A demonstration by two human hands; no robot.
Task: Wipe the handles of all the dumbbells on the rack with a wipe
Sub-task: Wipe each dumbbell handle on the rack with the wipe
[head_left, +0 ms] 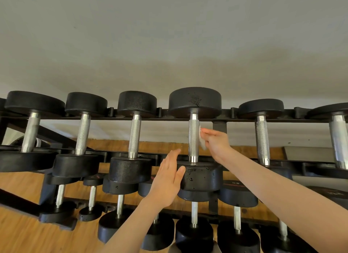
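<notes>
Right hand (216,143) fingers pinch the wipe (201,138) flat against the right side of the top-row centre handle (194,138). Left hand (167,179), fingers straight and together, presses that dumbbell's near head (202,177), probably to stop roll.

There is only one view, from a camera worn on the person's head. It looks forward and a little down at a dumbbell rack (263,120) that stands against a wall (169,36). The camera is close, near enough for both arms to reach the top row. The picture is wide and bends at its edges. The wood floor (22,232) shows low down.
</notes>
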